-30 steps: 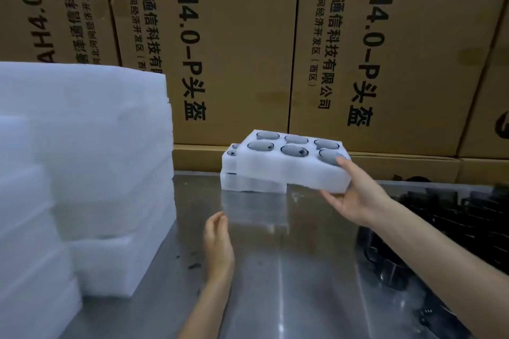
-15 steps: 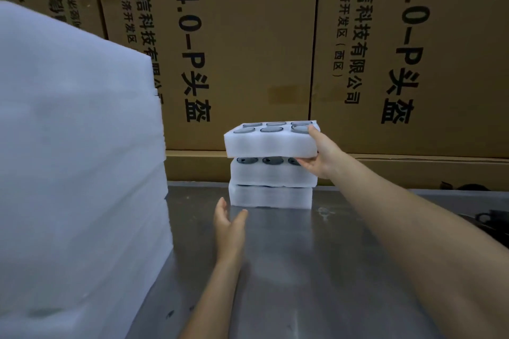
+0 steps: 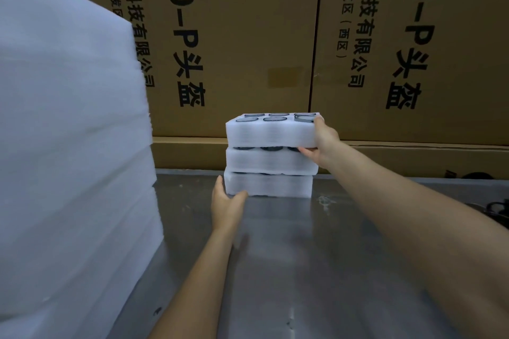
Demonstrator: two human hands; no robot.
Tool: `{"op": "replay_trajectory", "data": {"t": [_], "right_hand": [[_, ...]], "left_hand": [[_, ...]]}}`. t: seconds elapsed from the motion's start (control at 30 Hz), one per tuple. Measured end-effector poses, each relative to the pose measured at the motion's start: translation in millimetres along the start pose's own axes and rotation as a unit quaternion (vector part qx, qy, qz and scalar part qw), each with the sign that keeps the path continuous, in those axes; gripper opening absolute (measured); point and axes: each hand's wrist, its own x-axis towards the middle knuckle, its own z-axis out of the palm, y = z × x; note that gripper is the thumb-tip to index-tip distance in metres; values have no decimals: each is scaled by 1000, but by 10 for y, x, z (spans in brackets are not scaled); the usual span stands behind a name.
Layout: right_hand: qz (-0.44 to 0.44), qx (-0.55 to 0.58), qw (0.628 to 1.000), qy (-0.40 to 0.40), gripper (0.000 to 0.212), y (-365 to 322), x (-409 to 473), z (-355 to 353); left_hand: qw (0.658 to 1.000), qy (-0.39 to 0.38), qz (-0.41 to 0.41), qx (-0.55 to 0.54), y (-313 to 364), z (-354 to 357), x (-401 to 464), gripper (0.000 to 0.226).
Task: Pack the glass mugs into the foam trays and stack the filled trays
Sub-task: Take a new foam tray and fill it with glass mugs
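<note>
Three white foam trays stand stacked on the grey metal table (image 3: 316,256), close to the wall of brown cardboard boxes (image 3: 248,44) printed with black lettering. The top tray (image 3: 270,132) carries glass mugs (image 3: 275,118), seen as dark round rims set in its cut-outs, six in two rows. Its underside rests on or just above the middle tray (image 3: 268,162); which of the two cannot be told, though dark mug rims show in the narrow gap between them. The middle tray sits on the bottom tray (image 3: 268,186), which lies flat on the table.

The right hand (image 3: 323,143) grips the right end of the top tray: the thumb lies over the upper edge beside the nearest mug rim, and the fingers (image 3: 307,151) curl under the tray's lower right corner. The left hand (image 3: 224,205) is spread, its thumb and fingers straight, the fingers (image 3: 241,195) touching the bottom tray at its lower left front corner. Both forearms are bare and reach forward over the table.

A tall pile of white foam (image 3: 68,146) fills the left of the view, standing well apart from the stacked trays. Dark objects (image 3: 495,208), too blurred to identify, lie at the far right edge.
</note>
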Motion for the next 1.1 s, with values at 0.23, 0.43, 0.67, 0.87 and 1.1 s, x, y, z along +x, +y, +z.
{"op": "replay_trajectory", "data": {"t": [0.23, 0.43, 0.67, 0.87, 1.1], "right_hand": [[-99, -154, 974, 134, 69, 214, 2, 122], [-102, -58, 975, 187, 83, 932, -107, 26], [-122, -59, 991, 8, 76, 1214, 27, -178], [-142, -79, 987, -8, 64, 1196, 33, -207], [-132, -85, 988, 2, 56, 1199, 116, -213]], "left_hand": [[998, -59, -8, 27, 39, -19, 106, 53], [997, -61, -23, 30, 16, -13, 215, 74], [996, -82, -5, 47, -22, 27, 338, 70], [996, -76, 14, 40, -54, 17, 361, 54], [997, -77, -1, 6, -62, 2, 397, 63]]}}
